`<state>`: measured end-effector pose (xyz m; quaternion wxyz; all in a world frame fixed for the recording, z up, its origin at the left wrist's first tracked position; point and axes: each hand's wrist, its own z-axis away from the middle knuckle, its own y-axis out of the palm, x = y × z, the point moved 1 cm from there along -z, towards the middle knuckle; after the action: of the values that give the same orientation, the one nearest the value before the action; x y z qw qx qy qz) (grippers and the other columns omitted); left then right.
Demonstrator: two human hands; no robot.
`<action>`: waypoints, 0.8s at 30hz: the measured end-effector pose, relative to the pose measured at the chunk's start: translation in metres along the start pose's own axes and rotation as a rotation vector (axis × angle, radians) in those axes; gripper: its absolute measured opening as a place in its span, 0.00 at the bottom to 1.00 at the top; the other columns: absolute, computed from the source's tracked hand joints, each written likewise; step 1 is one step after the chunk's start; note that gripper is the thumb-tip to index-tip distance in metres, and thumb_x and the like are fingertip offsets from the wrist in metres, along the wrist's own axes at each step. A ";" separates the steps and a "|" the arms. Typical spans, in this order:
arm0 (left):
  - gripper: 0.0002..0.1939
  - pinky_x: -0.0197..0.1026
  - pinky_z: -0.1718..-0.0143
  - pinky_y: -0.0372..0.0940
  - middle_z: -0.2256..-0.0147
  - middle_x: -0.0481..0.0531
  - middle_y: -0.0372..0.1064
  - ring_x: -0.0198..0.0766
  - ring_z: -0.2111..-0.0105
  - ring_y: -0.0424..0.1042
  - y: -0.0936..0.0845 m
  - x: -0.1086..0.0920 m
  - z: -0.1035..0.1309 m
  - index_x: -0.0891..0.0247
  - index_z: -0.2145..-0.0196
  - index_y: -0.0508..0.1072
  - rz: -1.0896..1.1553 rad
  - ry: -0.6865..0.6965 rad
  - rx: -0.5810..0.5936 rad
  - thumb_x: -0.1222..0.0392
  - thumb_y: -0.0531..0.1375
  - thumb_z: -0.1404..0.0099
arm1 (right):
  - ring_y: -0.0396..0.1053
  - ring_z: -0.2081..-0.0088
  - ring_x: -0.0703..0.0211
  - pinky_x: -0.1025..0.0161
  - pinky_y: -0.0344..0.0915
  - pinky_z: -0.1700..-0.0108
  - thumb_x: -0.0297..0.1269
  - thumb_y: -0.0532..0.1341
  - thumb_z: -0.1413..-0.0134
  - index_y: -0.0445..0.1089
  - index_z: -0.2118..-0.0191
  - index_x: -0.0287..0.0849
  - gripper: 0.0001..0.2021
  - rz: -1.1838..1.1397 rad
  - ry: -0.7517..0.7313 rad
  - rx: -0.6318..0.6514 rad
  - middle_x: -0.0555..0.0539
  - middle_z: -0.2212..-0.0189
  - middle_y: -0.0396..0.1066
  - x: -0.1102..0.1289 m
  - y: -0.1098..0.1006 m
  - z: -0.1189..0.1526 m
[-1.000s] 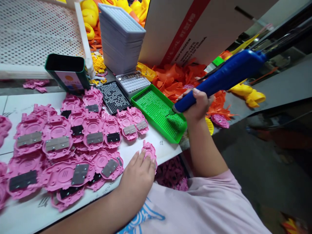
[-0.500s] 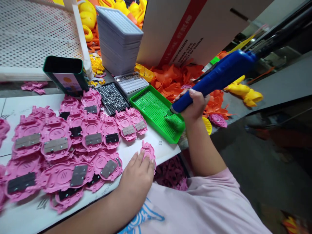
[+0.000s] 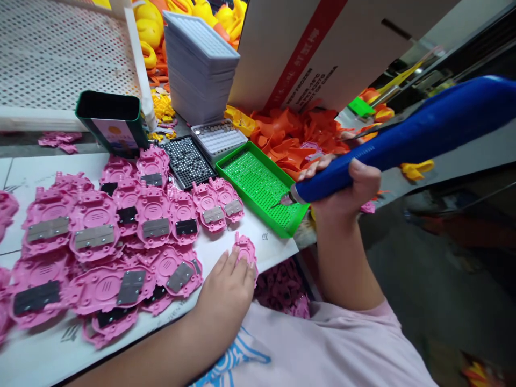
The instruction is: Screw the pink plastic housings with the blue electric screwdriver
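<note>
A blue screwdriver (image 3: 399, 151) slants tip-down over a green tray (image 3: 296, 221); a pink plastic shell (image 3: 245, 247) lies partly covered near the counter edge (image 3: 278, 252).

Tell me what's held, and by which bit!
The right hand grips the blue tool by its front end; the left hand lies over a pink shell.

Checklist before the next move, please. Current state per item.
1. Pink shell under the left hand: ok, fingers lie across the pink shell.
2. Blue tool gripped: ok, right hand wrapped around it.
3. Tool tip at the pink shell: not ok, it points down at the green tray.
4. Screw on the tip: cannot tell, too small.
5. Metal plate on the pink shell: cannot tell, hand covers part.
</note>
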<state>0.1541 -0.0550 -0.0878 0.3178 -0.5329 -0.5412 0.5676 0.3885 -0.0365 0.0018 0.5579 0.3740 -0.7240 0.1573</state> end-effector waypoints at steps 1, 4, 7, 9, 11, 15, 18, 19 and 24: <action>0.16 0.52 0.47 0.66 0.53 0.60 0.74 0.49 0.48 0.71 -0.001 0.000 0.000 0.67 0.51 0.74 -0.005 0.003 -0.009 0.69 0.53 0.34 | 0.63 0.81 0.60 0.60 0.61 0.78 0.45 0.60 0.61 0.65 0.68 0.50 0.11 -0.063 -0.041 0.010 0.55 0.81 0.64 0.004 0.004 0.009; 0.16 0.51 0.48 0.67 0.54 0.61 0.75 0.50 0.49 0.72 -0.003 0.000 -0.001 0.68 0.52 0.74 0.001 0.019 -0.033 0.70 0.52 0.34 | 0.66 0.81 0.60 0.60 0.65 0.77 0.41 0.61 0.60 0.67 0.65 0.50 0.11 -0.168 0.004 0.105 0.55 0.81 0.68 0.009 0.015 0.037; 0.16 0.52 0.49 0.67 0.53 0.63 0.74 0.51 0.49 0.72 -0.004 0.000 -0.001 0.71 0.51 0.73 -0.002 0.039 -0.043 0.71 0.52 0.35 | 0.67 0.80 0.59 0.59 0.67 0.75 0.43 0.64 0.60 0.68 0.65 0.50 0.12 -0.213 0.078 0.195 0.54 0.79 0.69 0.005 0.020 0.056; 0.17 0.52 0.49 0.67 0.52 0.65 0.73 0.51 0.49 0.71 -0.004 0.000 -0.001 0.72 0.50 0.73 -0.016 0.044 -0.035 0.71 0.52 0.34 | 0.68 0.79 0.59 0.58 0.67 0.75 0.44 0.65 0.60 0.68 0.64 0.50 0.14 -0.232 0.098 0.225 0.54 0.78 0.69 0.000 0.021 0.062; 0.18 0.53 0.49 0.67 0.51 0.65 0.73 0.51 0.49 0.71 -0.003 0.000 0.000 0.72 0.50 0.72 -0.028 0.041 -0.023 0.72 0.51 0.34 | 0.68 0.79 0.59 0.58 0.67 0.75 0.44 0.65 0.60 0.67 0.62 0.51 0.16 -0.252 0.099 0.235 0.54 0.78 0.69 -0.005 0.021 0.065; 0.19 0.53 0.48 0.67 0.51 0.65 0.73 0.51 0.48 0.71 -0.002 0.000 0.001 0.71 0.49 0.72 -0.016 0.030 -0.006 0.72 0.50 0.34 | 0.67 0.79 0.58 0.57 0.67 0.74 0.44 0.65 0.60 0.65 0.58 0.52 0.20 -0.248 0.098 0.227 0.54 0.78 0.69 -0.010 0.021 0.065; 0.18 0.53 0.47 0.66 0.50 0.66 0.72 0.51 0.47 0.70 -0.002 0.000 0.001 0.72 0.49 0.72 0.004 0.025 -0.004 0.72 0.50 0.34 | 0.67 0.79 0.58 0.57 0.67 0.74 0.45 0.65 0.60 0.65 0.57 0.52 0.20 -0.224 0.104 0.220 0.55 0.78 0.68 -0.012 0.020 0.065; 0.18 0.53 0.47 0.65 0.50 0.66 0.72 0.51 0.48 0.70 -0.002 0.000 0.001 0.72 0.49 0.72 0.003 0.025 -0.007 0.72 0.50 0.34 | 0.67 0.79 0.59 0.57 0.67 0.73 0.44 0.65 0.59 0.66 0.57 0.52 0.20 -0.223 0.104 0.222 0.54 0.78 0.68 -0.012 0.020 0.065; 0.18 0.52 0.47 0.65 0.51 0.64 0.73 0.50 0.48 0.71 -0.001 -0.001 0.000 0.71 0.50 0.72 -0.010 0.025 -0.012 0.72 0.50 0.34 | 0.68 0.78 0.59 0.59 0.68 0.73 0.41 0.64 0.59 0.67 0.65 0.49 0.11 -0.292 0.103 0.208 0.53 0.78 0.70 -0.016 0.022 0.066</action>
<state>0.1540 -0.0553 -0.0869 0.3241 -0.5391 -0.5433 0.5561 0.3293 -0.0585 -0.0306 0.5693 0.5222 -0.6124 0.1677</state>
